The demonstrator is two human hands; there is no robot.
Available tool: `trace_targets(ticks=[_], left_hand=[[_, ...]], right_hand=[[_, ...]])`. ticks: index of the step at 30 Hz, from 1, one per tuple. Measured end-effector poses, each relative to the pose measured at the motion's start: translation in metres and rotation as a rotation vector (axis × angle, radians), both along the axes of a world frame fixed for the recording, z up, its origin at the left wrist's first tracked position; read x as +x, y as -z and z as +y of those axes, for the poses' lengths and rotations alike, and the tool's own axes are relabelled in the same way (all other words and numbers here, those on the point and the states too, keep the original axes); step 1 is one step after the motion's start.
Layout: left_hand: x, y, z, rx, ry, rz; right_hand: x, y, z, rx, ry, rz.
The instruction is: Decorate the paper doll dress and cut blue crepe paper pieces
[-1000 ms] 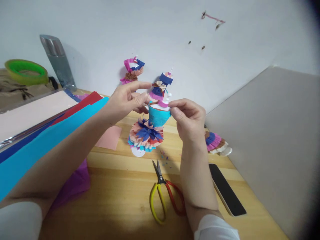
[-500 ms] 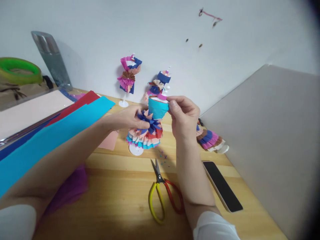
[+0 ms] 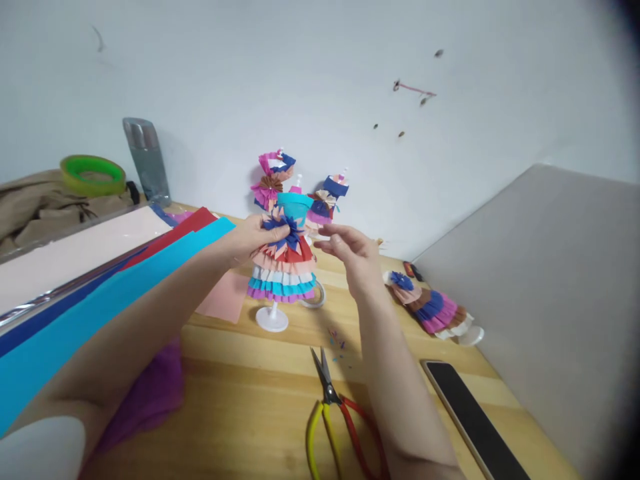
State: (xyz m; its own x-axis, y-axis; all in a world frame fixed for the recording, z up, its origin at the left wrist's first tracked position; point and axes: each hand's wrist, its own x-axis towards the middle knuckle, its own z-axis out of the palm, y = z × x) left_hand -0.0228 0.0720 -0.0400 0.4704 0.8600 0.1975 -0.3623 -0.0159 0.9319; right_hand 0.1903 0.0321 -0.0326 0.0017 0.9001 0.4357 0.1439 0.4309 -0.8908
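Observation:
A small dress form (image 3: 283,287) wears a paper dress with a turquoise top and ruffled tiers in red, peach, white, turquoise and purple. It stands upright on a round white base. At its waist is a blue and peach paper flower (image 3: 287,233), which my left hand (image 3: 257,237) grips with the thumb on its front. My right hand (image 3: 353,253) is just to the right of the dress, fingers apart, holding nothing. Yellow and red handled scissors (image 3: 329,393) lie partly spread on the table below, near small paper scraps (image 3: 340,345).
Two more dressed forms (image 3: 270,190) stand by the wall, and another (image 3: 433,310) lies at the right. A phone (image 3: 473,417) is at front right. Coloured paper sheets (image 3: 150,267), a bottle (image 3: 147,160) and green tape (image 3: 93,175) are at left.
My right hand has let go of the turquoise top and moved away from it. The dress form, tilted before, now stands straighter. The camera view has shifted upward.

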Motion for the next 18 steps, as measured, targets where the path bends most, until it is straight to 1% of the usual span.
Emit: trace_targets(ticks=[3,6,8,11,14,18], left_hand=[[-0.008,0.000,0.009,-0.017,-0.104,-0.031],[-0.017,-0.003,0.016,-0.019,-0.138,-0.085],[-0.022,-0.005,0.018,-0.041,-0.163,-0.110],[-0.027,-0.007,0.021,-0.117,-0.232,-0.131],[-0.028,-0.008,0.023,-0.170,-0.294,-0.167],[-0.026,-0.005,0.026,-0.186,-0.315,-0.209]], right_hand=[[0.001,0.010,0.010,-0.097,-0.041,-0.050],[0.002,0.021,0.019,-0.286,-0.110,-0.092],[0.002,0.029,0.022,-0.410,-0.199,-0.119],[-0.001,0.037,0.023,-0.550,-0.359,-0.134],[-0.006,0.041,0.021,-0.657,-0.483,-0.066],[-0.019,0.047,0.018,-0.712,-0.568,0.145]])
